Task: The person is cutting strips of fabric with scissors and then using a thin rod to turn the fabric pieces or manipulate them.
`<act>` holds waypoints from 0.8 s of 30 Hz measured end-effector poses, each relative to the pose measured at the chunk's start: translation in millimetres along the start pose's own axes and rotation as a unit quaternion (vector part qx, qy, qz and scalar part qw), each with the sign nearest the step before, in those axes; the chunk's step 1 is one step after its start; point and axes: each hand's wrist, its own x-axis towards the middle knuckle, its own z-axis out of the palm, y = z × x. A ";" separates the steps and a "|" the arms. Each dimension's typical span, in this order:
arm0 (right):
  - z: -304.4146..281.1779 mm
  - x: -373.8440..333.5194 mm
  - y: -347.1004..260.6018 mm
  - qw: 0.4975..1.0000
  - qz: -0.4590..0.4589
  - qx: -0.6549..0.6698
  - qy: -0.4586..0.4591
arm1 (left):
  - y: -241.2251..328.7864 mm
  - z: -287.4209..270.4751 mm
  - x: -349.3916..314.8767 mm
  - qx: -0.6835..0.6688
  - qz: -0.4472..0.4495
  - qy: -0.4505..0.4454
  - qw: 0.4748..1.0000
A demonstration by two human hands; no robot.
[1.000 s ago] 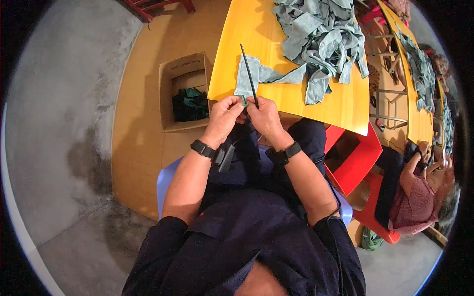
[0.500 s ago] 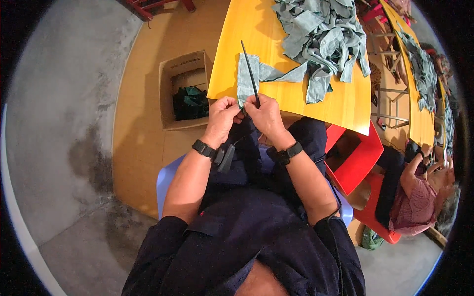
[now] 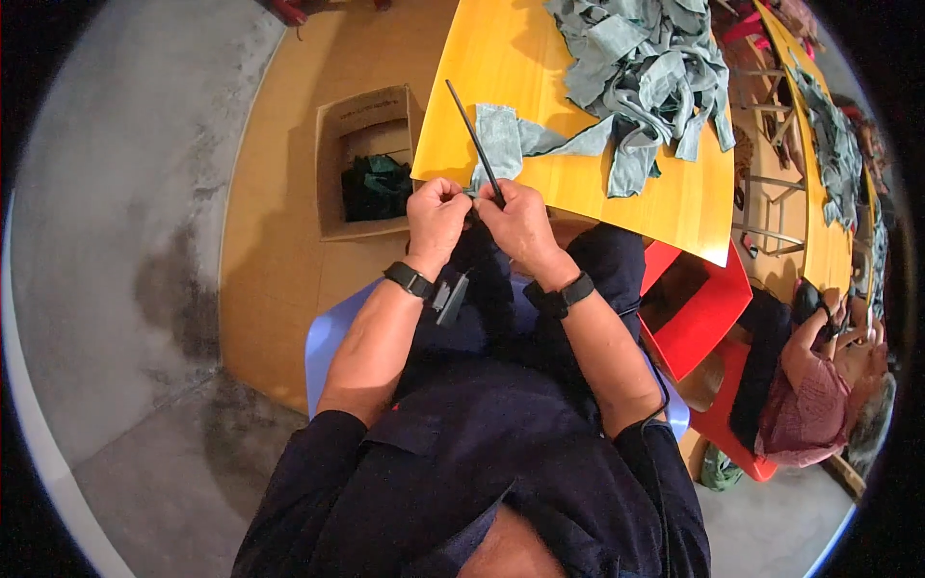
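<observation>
A grey-green fabric strip (image 3: 498, 140) runs from a larger heap of such cloth (image 3: 644, 82) to the near left corner of the yellow table (image 3: 674, 207). My left hand (image 3: 436, 220) pinches the strip's near end at the table edge. Close beside it, my right hand (image 3: 520, 226) is closed round the lower end of a thin black rod (image 3: 470, 127), which slants up and left over the strip. The fingertips of both hands almost meet, and what lies between them is largely hidden.
Left of the table stands an open cardboard box (image 3: 330, 197) with dark green cloth (image 3: 376, 186) inside. A red chair (image 3: 694, 332) is to my right. Farther right, another person (image 3: 805, 395) sits at a second yellow table (image 3: 819, 246) bearing grey-green cloth.
The rod's far tip has swung left, and the strip's near part now bends toward the left hand. The view has shifted slightly. Both hands keep their grip.
</observation>
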 end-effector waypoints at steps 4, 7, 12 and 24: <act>-4.0 3.6 4.1 0.998 0.043 0.039 -0.014 | 4.7 1.3 -3.4 -0.082 -0.048 -0.034 0.995; -8.1 7.7 7.7 0.998 0.054 0.041 -0.014 | 15.6 1.5 -6.4 -0.080 -0.053 -0.048 0.994; -15.8 12.8 5.7 0.995 0.081 0.049 -0.026 | 22.4 -1.2 -5.0 -0.094 -0.073 -0.115 0.986; -14.9 10.9 7.3 0.996 0.040 0.004 -0.077 | -8.3 13.6 -0.4 0.035 0.014 0.010 0.999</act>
